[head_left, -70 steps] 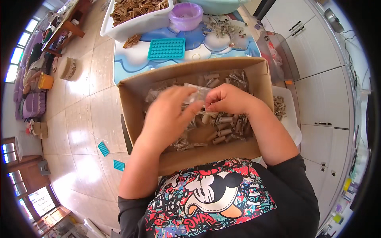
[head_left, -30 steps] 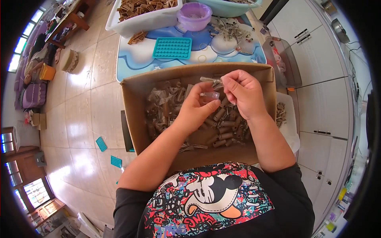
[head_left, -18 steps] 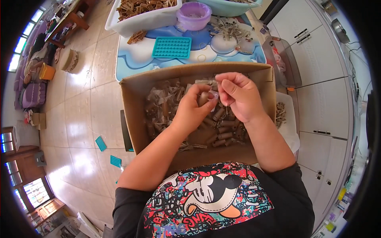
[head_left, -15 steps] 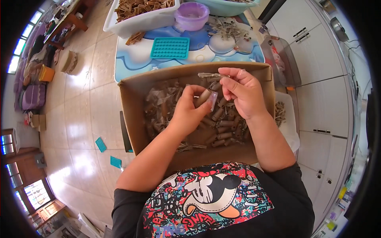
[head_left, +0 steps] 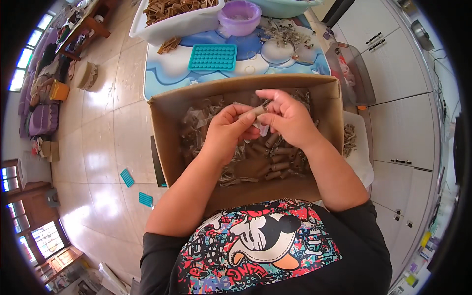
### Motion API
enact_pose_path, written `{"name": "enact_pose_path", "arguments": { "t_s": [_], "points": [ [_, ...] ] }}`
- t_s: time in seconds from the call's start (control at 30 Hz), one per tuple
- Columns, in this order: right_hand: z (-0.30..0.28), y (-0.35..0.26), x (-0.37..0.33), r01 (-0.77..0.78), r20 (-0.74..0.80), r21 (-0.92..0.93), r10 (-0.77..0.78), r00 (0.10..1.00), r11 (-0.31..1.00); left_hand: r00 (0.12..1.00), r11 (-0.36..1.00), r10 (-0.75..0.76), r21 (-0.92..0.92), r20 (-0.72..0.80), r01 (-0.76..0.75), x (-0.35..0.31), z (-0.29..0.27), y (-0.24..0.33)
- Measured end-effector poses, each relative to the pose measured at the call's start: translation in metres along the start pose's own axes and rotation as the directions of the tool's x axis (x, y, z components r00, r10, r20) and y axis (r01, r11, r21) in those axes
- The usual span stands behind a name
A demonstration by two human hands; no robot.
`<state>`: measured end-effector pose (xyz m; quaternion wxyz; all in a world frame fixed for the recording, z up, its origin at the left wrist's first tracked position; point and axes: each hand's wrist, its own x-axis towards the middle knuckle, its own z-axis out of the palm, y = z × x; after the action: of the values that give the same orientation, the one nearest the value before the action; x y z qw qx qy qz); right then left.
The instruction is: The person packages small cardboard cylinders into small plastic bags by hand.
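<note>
Over the open cardboard box my hands meet around a small brown cardboard tube. My left hand grips the tube's near left end between thumb and fingers. At the other end the thumb and fingers of my right hand close on it, where something small and dark shows at the mouth. A bit of clear plastic hangs beneath my fingers. Inside the box lie many loose brown tubes and, at the left, crumpled clear plastic bags.
Beyond the box, a cloud-patterned table holds a teal grid tray, a white bin of brown pieces, a purple bowl and scattered small bits. A white tub stands right of the box.
My right hand has come down and left onto the tube's far end. The thin, light bundle at its fingertips is no longer visible. My left hand has shifted slightly with the tube.
</note>
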<state>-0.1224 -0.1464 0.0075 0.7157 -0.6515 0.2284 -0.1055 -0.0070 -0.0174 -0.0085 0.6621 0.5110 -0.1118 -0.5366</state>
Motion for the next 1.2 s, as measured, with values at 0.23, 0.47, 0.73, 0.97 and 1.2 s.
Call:
{"name": "enact_pose_path", "arguments": {
  "t_s": [0.23, 0.47, 0.73, 0.97, 1.2],
  "points": [
    [-0.001, 0.003, 0.004, 0.085, -0.116, -0.202, -0.110, 0.987, 0.976, 0.908, 0.603, 0.396, 0.785, -0.135, -0.146, 0.021, -0.028, 0.000],
    [-0.001, 0.034, 0.016, -0.157, -0.154, 0.392, 0.233, 0.960, 0.907, 0.929, -0.036, 0.348, 0.988, -0.126, 0.147, 0.033, -0.021, -0.007],
    [0.001, 0.053, 0.022, -0.264, -0.121, 0.432, 0.345, 0.931, 0.863, 0.910, 0.101, 0.410, 0.995, -0.065, 0.025, 0.036, -0.044, -0.012],
    [0.008, 0.038, 0.015, -0.085, -0.213, 0.283, 0.150, 0.965, 0.955, 0.870, 0.584, 0.407, 0.812, -0.278, -0.013, 0.015, -0.045, 0.031],
    [0.011, 0.019, 0.008, 0.340, -0.327, -0.326, -0.443, 0.835, 0.882, 0.921, 0.882, 0.222, 0.469, -0.320, -0.050, -0.002, -0.031, 0.046]
  ]
}}
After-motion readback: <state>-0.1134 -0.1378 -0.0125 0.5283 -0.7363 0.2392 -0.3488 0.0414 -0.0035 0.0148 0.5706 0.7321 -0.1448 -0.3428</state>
